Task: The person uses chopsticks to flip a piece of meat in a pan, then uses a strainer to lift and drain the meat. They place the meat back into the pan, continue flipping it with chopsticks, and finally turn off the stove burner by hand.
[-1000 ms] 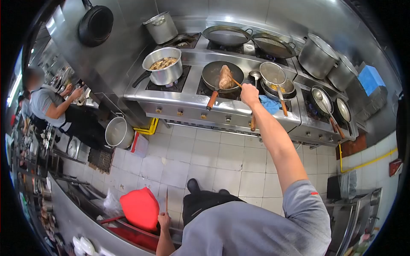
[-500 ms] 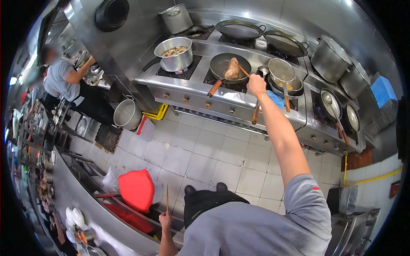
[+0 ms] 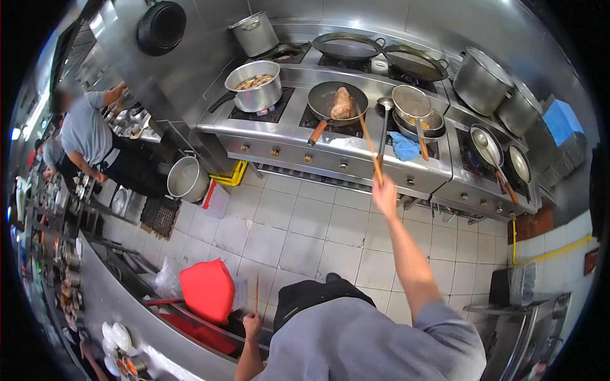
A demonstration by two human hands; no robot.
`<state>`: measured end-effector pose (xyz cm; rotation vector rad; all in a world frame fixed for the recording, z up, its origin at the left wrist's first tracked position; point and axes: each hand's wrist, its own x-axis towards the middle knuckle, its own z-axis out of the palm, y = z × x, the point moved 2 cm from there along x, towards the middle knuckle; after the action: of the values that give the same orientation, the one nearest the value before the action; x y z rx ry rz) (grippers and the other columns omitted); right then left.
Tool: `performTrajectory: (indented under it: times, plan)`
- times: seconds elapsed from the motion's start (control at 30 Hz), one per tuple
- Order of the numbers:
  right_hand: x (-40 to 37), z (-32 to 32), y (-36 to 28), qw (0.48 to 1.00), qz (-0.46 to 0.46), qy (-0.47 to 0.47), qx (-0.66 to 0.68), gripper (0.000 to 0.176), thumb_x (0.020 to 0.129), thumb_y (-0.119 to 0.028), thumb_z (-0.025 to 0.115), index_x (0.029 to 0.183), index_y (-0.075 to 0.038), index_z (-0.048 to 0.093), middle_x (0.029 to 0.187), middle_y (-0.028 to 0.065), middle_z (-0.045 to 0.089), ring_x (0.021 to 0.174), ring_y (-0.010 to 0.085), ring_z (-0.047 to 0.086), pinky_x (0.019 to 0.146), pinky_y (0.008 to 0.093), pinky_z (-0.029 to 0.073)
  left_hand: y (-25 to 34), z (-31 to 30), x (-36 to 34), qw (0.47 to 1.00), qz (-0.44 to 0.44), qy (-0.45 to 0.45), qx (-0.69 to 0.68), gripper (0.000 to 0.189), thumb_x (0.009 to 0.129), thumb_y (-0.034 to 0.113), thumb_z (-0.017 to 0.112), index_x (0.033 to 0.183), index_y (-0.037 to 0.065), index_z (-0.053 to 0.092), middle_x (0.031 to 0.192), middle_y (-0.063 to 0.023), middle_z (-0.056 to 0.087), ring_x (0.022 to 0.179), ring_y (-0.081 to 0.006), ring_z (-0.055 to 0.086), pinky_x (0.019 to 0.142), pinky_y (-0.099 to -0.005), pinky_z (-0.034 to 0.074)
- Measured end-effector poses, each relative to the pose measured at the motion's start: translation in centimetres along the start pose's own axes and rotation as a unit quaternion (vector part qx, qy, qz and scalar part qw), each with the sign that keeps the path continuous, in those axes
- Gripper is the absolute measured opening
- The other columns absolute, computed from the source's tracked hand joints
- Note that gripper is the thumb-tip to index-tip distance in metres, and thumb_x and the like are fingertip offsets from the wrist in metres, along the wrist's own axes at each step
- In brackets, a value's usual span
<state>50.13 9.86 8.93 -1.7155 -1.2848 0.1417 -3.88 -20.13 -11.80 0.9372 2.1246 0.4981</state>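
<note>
My right hand [image 3: 384, 194] is closed around a long wooden chopstick [image 3: 370, 145], which reaches forward over the range front. Its far tip is at the right side of a dark frying pan [image 3: 320, 101] with a wooden handle. A browned piece of meat [image 3: 342, 103] lies in that pan, apart from my hand. Low at my left side, my left hand [image 3: 252, 325] grips a thin wooden stick [image 3: 257, 292], which looks like another chopstick and points up. It is near the red bag-like cover [image 3: 206, 292].
A pot of chopped food [image 3: 257, 95] stands left of the pan. To the right are a ladle [image 3: 385, 105], a strainer [image 3: 410, 101] and a blue cloth [image 3: 405, 147]. A metal counter [image 3: 136, 289] runs along my left. A co-worker [image 3: 89, 136] stands further left.
My right hand has drawn back from the pan's edge toward me, still holding the chopstick. The meat stays in the pan. The co-worker has turned and shifted their arms.
</note>
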Motion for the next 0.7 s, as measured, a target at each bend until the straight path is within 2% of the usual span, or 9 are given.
performTrajectory:
  times: [0.03, 0.13, 0.3, 0.37, 0.43, 0.47, 0.53, 0.63, 0.7]
  plan:
    - [-4.3, -0.3, 0.8, 1.000, 0.016, -0.009, -0.010, 0.024, 0.082, -0.024, 0.056, 0.078, -0.001, 0.054, 0.062, 0.0229, 0.054, 0.062, 0.0427, 0.055, 0.053, 0.0473, 0.042, -0.3, 0.2, 0.7, 0.999, 0.000, -0.027, 0.029, 0.028, 0.075, 0.022, 0.058, 0.080, -0.005, 0.064, 0.065, -0.0163, 0.063, 0.061, -0.0240, 0.063, 0.059, -0.0355, 0.049]
    - [-18.5, -0.8, 7.8, 0.973, 0.213, -0.091, -0.018, 0.031, 0.081, -0.027, 0.058, 0.069, 0.002, 0.053, 0.054, 0.0154, 0.050, 0.050, 0.0216, 0.048, 0.049, 0.0399, 0.038, 0.9, -0.4, 2.7, 0.988, 0.012, -0.059, 0.144, 0.027, 0.071, 0.018, 0.054, 0.082, -0.004, 0.066, 0.074, -0.0230, 0.064, 0.074, -0.0338, 0.065, 0.071, -0.0397, 0.050]
    - [-44.9, -5.2, 19.9, 0.893, 0.407, -0.125, -0.148, 0.028, 0.077, -0.020, 0.050, 0.059, 0.001, 0.056, 0.055, 0.0157, 0.056, 0.058, 0.0224, 0.058, 0.054, 0.0409, 0.044, 1.6, -0.5, 8.8, 0.943, 0.074, -0.171, 0.277, 0.031, 0.071, 0.023, 0.051, 0.079, -0.002, 0.066, 0.080, -0.0268, 0.062, 0.084, -0.0390, 0.062, 0.075, -0.0436, 0.049]
    - [-51.2, -9.6, 19.2, 0.811, 0.568, -0.128, -0.059, 0.027, 0.075, -0.019, 0.050, 0.056, -0.001, 0.054, 0.054, 0.0138, 0.056, 0.054, 0.0217, 0.058, 0.048, 0.0378, 0.042, 3.9, -0.7, 10.2, 0.928, 0.109, -0.162, 0.317, 0.032, 0.072, 0.025, 0.049, 0.076, -0.002, 0.065, 0.079, -0.0269, 0.062, 0.084, -0.0400, 0.061, 0.075, -0.0440, 0.049]
    - [-54.1, -12.3, 16.7, 0.772, 0.633, -0.038, 0.037, 0.028, 0.073, -0.018, 0.056, 0.051, -0.005, 0.048, 0.049, 0.0093, 0.051, 0.046, 0.0207, 0.053, 0.041, 0.0352, 0.040, 4.8, 0.3, 13.0, 0.901, 0.186, -0.150, 0.363, 0.032, 0.074, 0.026, 0.049, 0.076, -0.002, 0.065, 0.081, -0.0267, 0.062, 0.084, -0.0414, 0.061, 0.076, -0.0448, 0.049]
    - [-55.5, -13.0, 16.6, 0.769, 0.638, -0.030, 0.035, 0.028, 0.073, -0.018, 0.056, 0.051, -0.005, 0.048, 0.049, 0.0093, 0.051, 0.046, 0.0207, 0.053, 0.041, 0.0352, 0.040, 5.0, 0.8, 14.1, 0.897, 0.192, -0.158, 0.366, 0.032, 0.074, 0.026, 0.049, 0.076, -0.002, 0.065, 0.081, -0.0267, 0.062, 0.084, -0.0414, 0.061, 0.076, -0.0448, 0.049]
    - [-58.1, -14.5, 17.0, 0.949, 0.294, -0.110, 0.002, 0.027, 0.076, -0.018, 0.046, 0.060, 0.003, 0.053, 0.049, 0.0120, 0.049, 0.040, 0.0232, 0.050, 0.038, 0.0382, 0.041, 6.5, 1.9, 15.0, 0.917, 0.154, -0.131, 0.345, 0.033, 0.077, 0.026, 0.047, 0.080, -0.002, 0.065, 0.082, -0.0263, 0.062, 0.083, -0.0426, 0.060, 0.076, -0.0460, 0.048]
    - [-66.6, -13.1, 28.8, 0.943, 0.263, -0.198, -0.049, 0.025, 0.077, -0.015, 0.044, 0.065, 0.004, 0.056, 0.051, 0.0118, 0.052, 0.042, 0.0258, 0.053, 0.037, 0.0369, 0.041, 9.0, 3.0, 14.8, 0.919, 0.191, -0.176, 0.297, 0.033, 0.078, 0.026, 0.048, 0.083, -0.002, 0.065, 0.081, -0.0261, 0.062, 0.083, -0.0420, 0.060, 0.076, -0.0465, 0.047]
    - [-63.5, -11.8, 26.9, 0.920, 0.325, -0.197, -0.095, 0.024, 0.077, -0.015, 0.045, 0.071, 0.003, 0.058, 0.055, 0.0148, 0.055, 0.047, 0.0289, 0.056, 0.042, 0.0387, 0.044, 9.5, 3.8, 13.9, 0.927, 0.195, -0.172, 0.272, 0.032, 0.078, 0.026, 0.048, 0.083, -0.002, 0.064, 0.080, -0.0260, 0.062, 0.082, -0.0415, 0.060, 0.075, -0.0464, 0.048]
